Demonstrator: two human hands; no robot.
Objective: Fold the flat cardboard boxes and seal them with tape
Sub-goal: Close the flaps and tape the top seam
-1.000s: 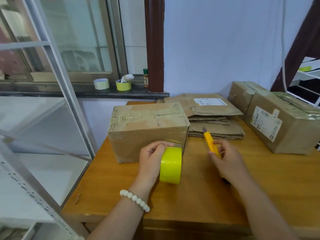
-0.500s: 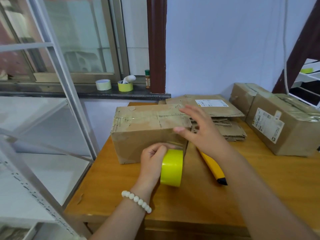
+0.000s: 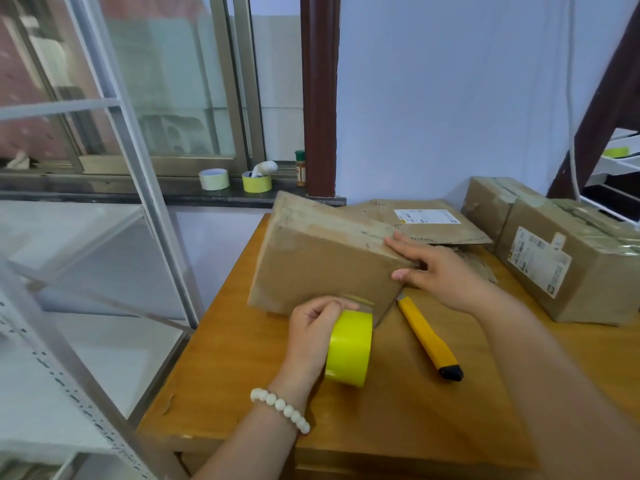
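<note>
Smooth tabletop (image 3: 398, 410) lies beneath creased cardboard box (image 3: 322, 268) and glossy tape roll (image 3: 349, 348).

Bright, even daylight from the window (image 3: 166, 98); wide-angle bowing at edges.

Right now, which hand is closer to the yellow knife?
Right. The right hand rests on the box, just above the blade end of the knife. The left hand holds the tape, which sits between it and the knife.
</note>
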